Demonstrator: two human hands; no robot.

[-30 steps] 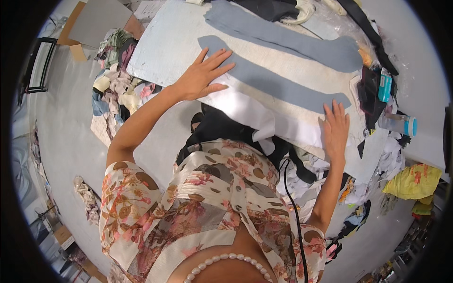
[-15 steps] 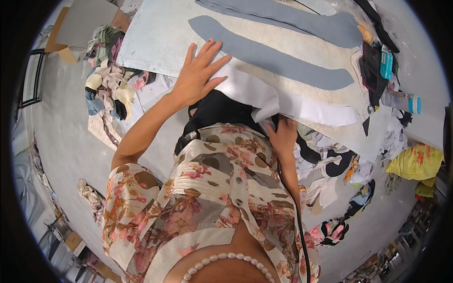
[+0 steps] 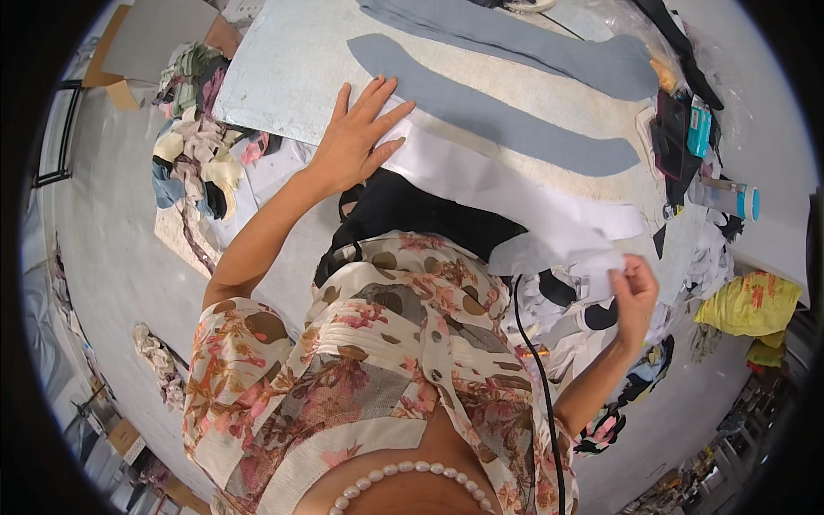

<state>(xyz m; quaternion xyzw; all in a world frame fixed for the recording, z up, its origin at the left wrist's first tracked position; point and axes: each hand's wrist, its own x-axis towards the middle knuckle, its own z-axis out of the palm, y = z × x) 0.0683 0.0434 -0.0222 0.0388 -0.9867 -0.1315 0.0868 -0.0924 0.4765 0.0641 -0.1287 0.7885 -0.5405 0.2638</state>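
Note:
My left hand point(image 3: 359, 137) lies flat with fingers spread, pressing on the left end of a thin white strip point(image 3: 481, 176) by the table's near edge. Off to the right, my right hand point(image 3: 635, 296) pinches a loose corner of thin white sheet, which hangs in a fold over the near edge. Whether this sheet and the strip are one piece, I cannot tell. Just beyond the strip lies a curved blue-grey fabric piece point(image 3: 515, 120), flat on the table point(image 3: 283, 69). Farther back rests a stack of similar blue-grey fabric pieces point(image 3: 549, 47).
Fabric scraps point(image 3: 202, 163) are heaped at the left edge. At the right are a turquoise box point(image 3: 699, 129), a clear cup with a blue rim point(image 3: 730, 199) and a yellow bag point(image 3: 751, 302). A black cord point(image 3: 541, 378) runs down my front.
My right hand has swung from my waist out to the right, drawing the white sheet's folded end with it. My left hand has stayed nearly in place.

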